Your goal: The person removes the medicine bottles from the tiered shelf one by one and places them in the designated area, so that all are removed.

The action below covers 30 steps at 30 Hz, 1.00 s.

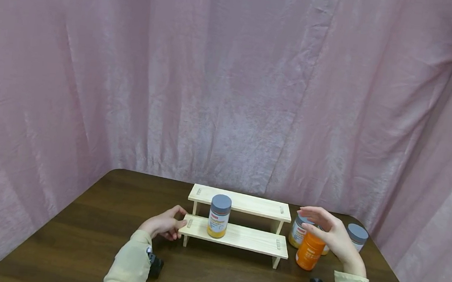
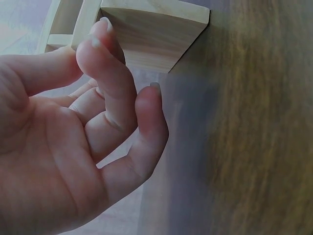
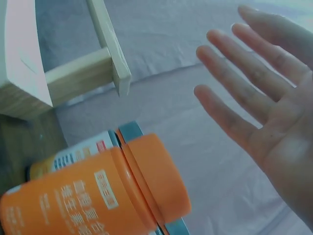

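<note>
A two-tier wooden shelf (image 1: 249,238) stands on the table, bearing a grey-lidded jar (image 1: 218,217) upright on the left part of its lower tier. My left hand (image 1: 164,223) pinches that tier's left end between thumb and fingers; the left wrist view shows the fingertips against the shelf's wood (image 2: 151,39). On the right, my right hand (image 1: 335,240) hovers with fingers spread over an orange bottle (image 1: 309,254). In the right wrist view, a gap separates the hand (image 3: 283,132) from the orange bottle (image 3: 73,196), and nothing is held.
Behind the orange bottle stand more grey-lidded jars, one (image 1: 296,233) close to the shelf's right end and another (image 1: 357,235) farther right, partly covered by the right hand. A pink curtain (image 1: 230,91) hangs behind the dark wooden table (image 1: 78,231).
</note>
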### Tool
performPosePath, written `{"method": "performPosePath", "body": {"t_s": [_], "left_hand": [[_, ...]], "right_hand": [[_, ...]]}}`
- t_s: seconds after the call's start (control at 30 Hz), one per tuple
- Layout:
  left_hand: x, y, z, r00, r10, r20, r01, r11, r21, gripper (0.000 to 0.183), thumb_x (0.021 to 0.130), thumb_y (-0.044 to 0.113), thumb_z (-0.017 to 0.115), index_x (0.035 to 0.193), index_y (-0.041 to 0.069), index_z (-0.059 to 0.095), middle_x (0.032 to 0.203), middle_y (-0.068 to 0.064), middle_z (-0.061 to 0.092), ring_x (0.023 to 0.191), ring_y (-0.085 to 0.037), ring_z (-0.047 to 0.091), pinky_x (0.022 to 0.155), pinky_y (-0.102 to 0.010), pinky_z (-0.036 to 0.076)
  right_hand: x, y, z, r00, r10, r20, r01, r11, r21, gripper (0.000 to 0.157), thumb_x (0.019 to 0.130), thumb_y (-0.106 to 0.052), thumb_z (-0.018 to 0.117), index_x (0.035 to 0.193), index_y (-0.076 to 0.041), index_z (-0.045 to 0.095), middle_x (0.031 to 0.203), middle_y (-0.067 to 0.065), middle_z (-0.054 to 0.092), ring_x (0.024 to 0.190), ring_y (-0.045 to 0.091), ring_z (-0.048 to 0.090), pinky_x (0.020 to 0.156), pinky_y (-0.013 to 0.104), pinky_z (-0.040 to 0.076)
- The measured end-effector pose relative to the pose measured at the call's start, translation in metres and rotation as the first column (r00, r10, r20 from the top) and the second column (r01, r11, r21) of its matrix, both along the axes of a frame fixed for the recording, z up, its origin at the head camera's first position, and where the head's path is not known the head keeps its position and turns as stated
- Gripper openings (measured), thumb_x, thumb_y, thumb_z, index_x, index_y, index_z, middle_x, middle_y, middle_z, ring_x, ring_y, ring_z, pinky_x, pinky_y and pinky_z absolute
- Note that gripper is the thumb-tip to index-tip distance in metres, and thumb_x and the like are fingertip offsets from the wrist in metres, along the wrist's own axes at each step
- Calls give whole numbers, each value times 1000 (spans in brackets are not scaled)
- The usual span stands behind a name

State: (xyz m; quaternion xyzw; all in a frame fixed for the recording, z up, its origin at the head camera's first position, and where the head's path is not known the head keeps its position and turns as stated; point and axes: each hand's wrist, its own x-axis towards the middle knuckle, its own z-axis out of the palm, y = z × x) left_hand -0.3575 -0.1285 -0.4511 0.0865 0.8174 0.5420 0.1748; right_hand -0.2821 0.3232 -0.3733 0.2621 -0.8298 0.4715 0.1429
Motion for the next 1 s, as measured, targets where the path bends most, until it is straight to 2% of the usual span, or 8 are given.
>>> {"method": "performPosePath", "body": {"t_s": [0.2,0.33,0.47,0.57,0.7,0.77,0.87,1.0], "left_hand": [[-2,0,0,1000,0,-1,0,1000,-8,33,99,17,52,127,9,36,58,-2,54,48,-9,49,50,-23,44],[-2,0,0,1000,-4,1,4,1000,-2,34,99,17,53,127,9,36,58,-1,54,47,-9,49,50,-23,44],[-3,0,0,1000,-7,3,7,1000,5,35,99,18,53,128,9,36,58,-2,54,47,-9,49,50,-23,45],[-4,0,1,1000,-3,6,3,1000,5,35,99,18,53,128,9,37,58,-2,55,47,-9,50,50,-23,45],[-2,0,2,1000,-3,12,3,1000,3,35,99,19,53,128,9,37,58,-2,55,47,-9,50,50,-23,45],[-1,-1,2,1000,-4,14,4,1000,3,35,99,18,53,128,9,36,58,-1,55,47,-9,49,51,-23,45],[-1,-1,2,1000,-7,13,7,1000,4,34,99,17,52,127,9,36,58,-1,54,47,-8,49,51,-23,45],[0,-1,1,1000,-14,15,14,1000,16,32,99,15,52,126,8,36,57,-1,53,47,-8,50,50,-21,45]], "right_hand": [[-5,-12,-1,996,85,29,-84,996,-39,36,92,-1,60,128,5,53,122,2,67,108,2,64,85,20,53],[-10,-21,-3,995,103,13,-103,995,-10,34,93,-2,60,125,6,54,120,5,67,106,5,65,86,17,51],[-15,-30,-5,993,115,20,-116,993,25,32,94,-5,60,125,5,56,118,17,67,103,10,67,86,18,51],[-18,-38,-6,993,120,17,-121,991,57,31,95,-6,59,124,3,57,116,22,66,101,10,66,85,19,52],[-19,-52,-8,994,108,34,-110,992,66,30,95,-9,59,124,0,58,117,20,67,102,2,64,84,20,52],[-20,-61,-10,995,88,53,-92,994,67,30,95,-12,60,124,-3,59,117,18,67,101,3,64,82,20,52],[-23,-75,-14,997,60,52,-65,993,94,29,95,-16,61,123,-6,61,116,17,68,100,10,66,79,22,53],[-27,-91,-20,999,29,34,-34,988,150,27,94,-18,63,120,-9,64,115,12,69,103,21,67,83,26,53]]}}
